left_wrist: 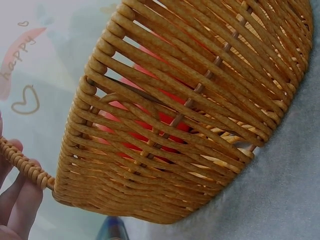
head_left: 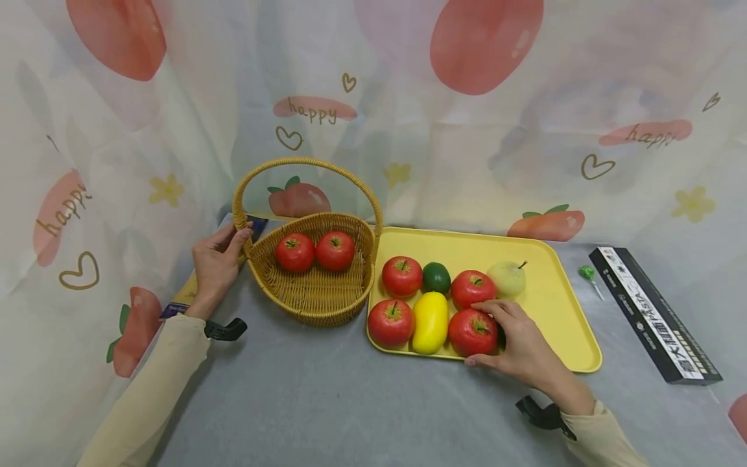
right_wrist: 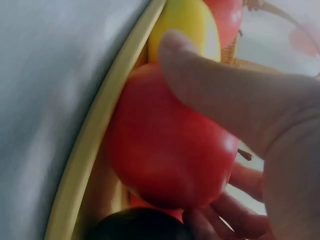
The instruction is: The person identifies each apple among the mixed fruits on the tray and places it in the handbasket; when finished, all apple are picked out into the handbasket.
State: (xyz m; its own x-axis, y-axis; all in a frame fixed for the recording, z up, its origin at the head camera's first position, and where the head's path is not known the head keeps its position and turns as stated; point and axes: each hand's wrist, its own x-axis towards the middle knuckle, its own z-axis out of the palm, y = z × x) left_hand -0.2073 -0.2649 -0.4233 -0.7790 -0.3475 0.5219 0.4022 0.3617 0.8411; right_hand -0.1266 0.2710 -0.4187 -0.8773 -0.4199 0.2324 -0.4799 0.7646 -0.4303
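Note:
My left hand point(head_left: 216, 263) grips the handle of a wicker basket point(head_left: 315, 318) at its left side, near the rim. Inside the basket lie two red apples point(head_left: 295, 252). To the right, my right hand point(head_left: 519, 344) holds a red apple point(head_left: 469, 332) at the front edge of a yellow tray point(head_left: 554, 318), thumb in front and fingers behind. In the right wrist view, a dark round fruit point(right_wrist: 140, 227) sits beside that apple, mostly cut off. A yellow mango point(head_left: 430, 324) lies to the apple's left.
Several other red apples point(head_left: 402, 276), a dark green fruit point(head_left: 436, 277) and a pale pear point(head_left: 508, 279) share the tray. Right of it lie a green lollipop point(head_left: 587, 272) and a long black box point(head_left: 653, 314). A dark-and-yellow package point(head_left: 185, 295) lies behind the left arm.

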